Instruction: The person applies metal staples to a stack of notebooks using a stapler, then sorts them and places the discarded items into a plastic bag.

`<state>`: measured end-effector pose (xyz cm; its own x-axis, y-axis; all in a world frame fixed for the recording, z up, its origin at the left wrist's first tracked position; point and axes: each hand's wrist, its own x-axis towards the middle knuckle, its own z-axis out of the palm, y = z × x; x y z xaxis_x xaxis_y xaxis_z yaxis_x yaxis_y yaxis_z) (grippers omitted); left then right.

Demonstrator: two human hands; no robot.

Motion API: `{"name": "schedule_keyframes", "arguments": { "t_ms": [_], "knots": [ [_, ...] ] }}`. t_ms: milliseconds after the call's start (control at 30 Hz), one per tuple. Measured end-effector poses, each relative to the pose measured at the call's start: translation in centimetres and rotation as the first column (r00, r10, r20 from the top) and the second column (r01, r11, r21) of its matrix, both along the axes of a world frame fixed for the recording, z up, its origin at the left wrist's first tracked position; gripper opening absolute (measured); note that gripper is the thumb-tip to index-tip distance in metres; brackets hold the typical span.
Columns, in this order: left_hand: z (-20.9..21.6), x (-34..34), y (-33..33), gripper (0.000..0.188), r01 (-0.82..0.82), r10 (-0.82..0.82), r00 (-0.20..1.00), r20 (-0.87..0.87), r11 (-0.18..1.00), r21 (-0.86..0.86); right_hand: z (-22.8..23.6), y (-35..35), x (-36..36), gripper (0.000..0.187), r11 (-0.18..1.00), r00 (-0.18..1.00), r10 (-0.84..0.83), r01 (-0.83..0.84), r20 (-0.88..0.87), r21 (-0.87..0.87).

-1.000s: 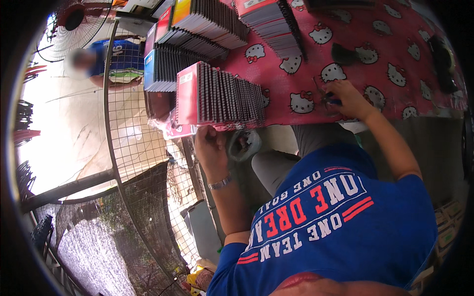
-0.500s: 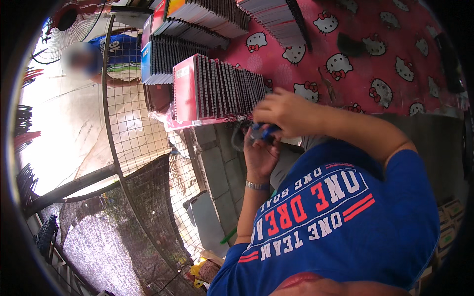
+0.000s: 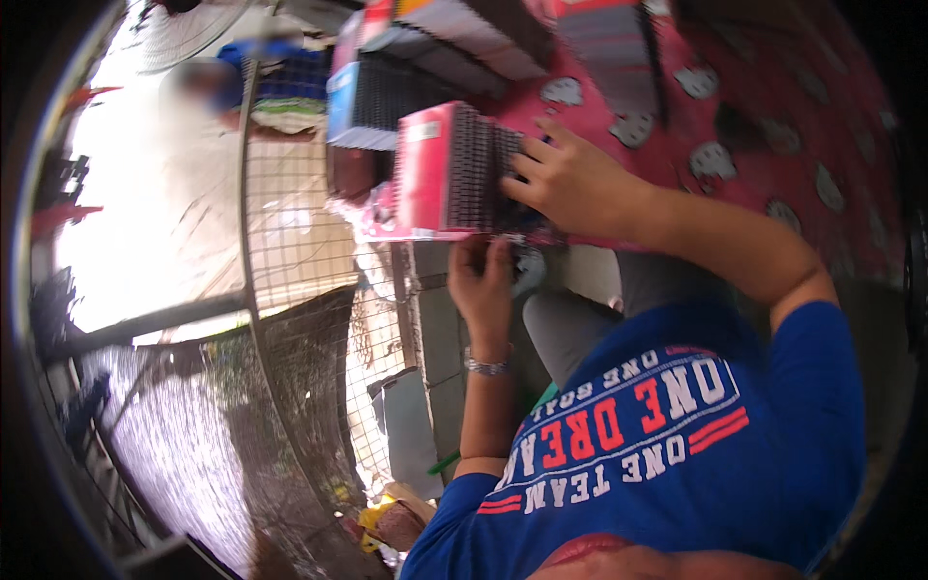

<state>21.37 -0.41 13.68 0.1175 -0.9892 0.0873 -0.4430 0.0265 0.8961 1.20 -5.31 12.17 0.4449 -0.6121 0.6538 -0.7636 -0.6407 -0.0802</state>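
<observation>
A row of spiral-bound notebooks (image 3: pixel 425 172) with a pink-red front cover stands at the near left edge of the pink table. My right hand (image 3: pixel 570 184) lies over the row's right end, fingers bent and apart against the dark spirals. Below the row's near edge, my left hand (image 3: pixel 480 280) points upward with thumb and fingers bent close together at the table rim. Whatever is between its fingertips is hidden and blurred. Something dark shows beneath my right palm, too smeared to name.
More notebook stacks, one with a blue cover (image 3: pixel 360 104), stand behind the row. Another stack (image 3: pixel 614 58) is farther right on the patterned tablecloth (image 3: pixel 677 179). A wire mesh (image 3: pixel 295 208) rises at the left, with another person beyond it. My knees are under the table edge.
My hands have parted from around a small blue-and-dark object, which no longer shows clearly. The right has moved up onto the notebooks; the left is at the table rim. The view has shifted.
</observation>
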Motion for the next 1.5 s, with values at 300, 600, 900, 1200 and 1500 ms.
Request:
{"name": "schedule_keyframes", "arguments": {
  "t_ms": [300,600,900,1200,1500],
  "knots": [
    [-0.5,0.4,-0.2,0.019,0.037,-0.024,0.992,0.125,0.995,-0.098,1.1,0.2,0.9,0.014,0.985,0.998,0.041,-0.031,-0.055,0.171],
    [-0.9,0.1,0.2,0.014,0.051,-0.041,0.994,0.102,0.995,-0.089,1.6,0.2,0.4,0.018,0.995,0.998,0.008,-0.001,-0.068,0.102],
    [-0.8,0.2,0.0,0.017,0.058,-0.057,0.998,0.013,0.998,-0.029,0.8,-0.1,0.8,0.014,0.991,0.998,0.022,-0.015,-0.052,0.133],
    [-1.3,0.6,-0.1,0.015,0.045,-0.043,0.997,-0.071,0.998,0.034,0.5,-0.1,-0.6,0.016,0.998,0.998,-0.033,0.035,-0.044,0.058],
    [-0.8,0.4,0.4,0.016,0.032,-0.026,0.995,-0.097,0.998,0.054,0.1,-0.2,0.0,0.018,0.999,1.000,-0.019,0.020,-0.025,0.036]
  ]
}}
